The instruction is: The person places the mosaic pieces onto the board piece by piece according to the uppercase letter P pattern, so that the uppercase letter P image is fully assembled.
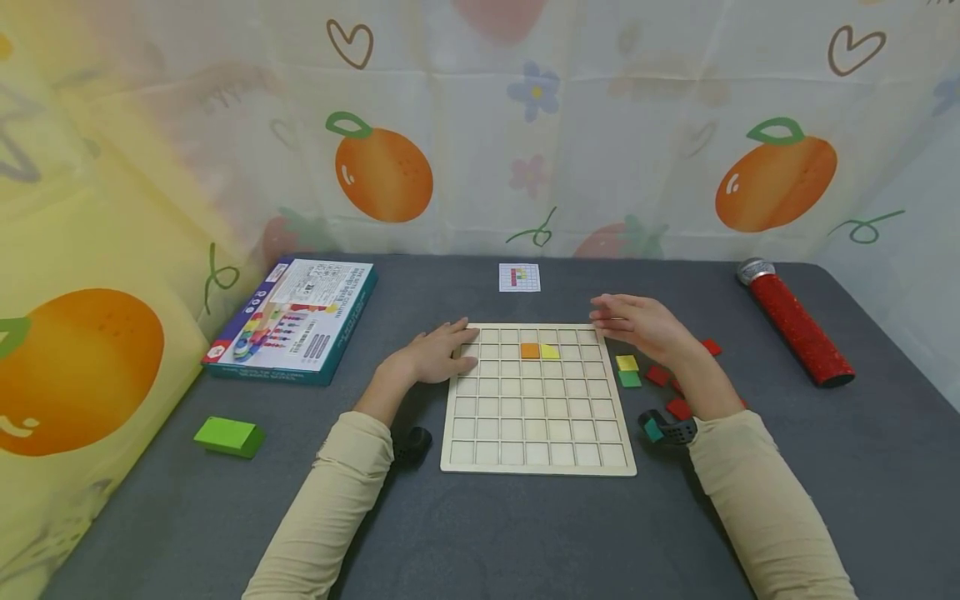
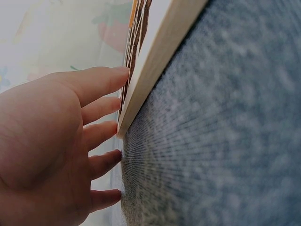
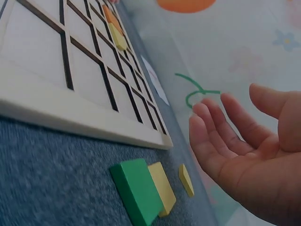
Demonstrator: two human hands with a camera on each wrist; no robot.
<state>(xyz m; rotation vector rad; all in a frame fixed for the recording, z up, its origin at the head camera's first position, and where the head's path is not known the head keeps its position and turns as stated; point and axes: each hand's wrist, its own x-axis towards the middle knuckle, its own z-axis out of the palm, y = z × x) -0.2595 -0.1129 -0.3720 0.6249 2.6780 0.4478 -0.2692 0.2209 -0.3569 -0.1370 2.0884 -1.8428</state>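
Observation:
A pale wooden grid board [image 1: 537, 433] lies on the grey table. An orange tile [image 1: 529, 351] and a yellow tile [image 1: 550, 352] sit side by side in its second row. My left hand [image 1: 438, 350] rests flat at the board's upper left corner, fingers straight against the board's edge [image 2: 146, 80]. My right hand [image 1: 633, 325] hovers open over the board's upper right corner and holds nothing; its relaxed fingers [image 3: 221, 127] show in the right wrist view. Beside it lie a yellow tile [image 1: 626, 362], a green tile [image 1: 629, 379] and red tiles [image 1: 658, 375].
A game box [image 1: 296, 321] lies at the left. A pattern card [image 1: 519, 277] lies behind the board. A red glitter tube [image 1: 795, 323] is at the far right, a green block [image 1: 228, 437] at the near left. Printed cloth walls surround the table.

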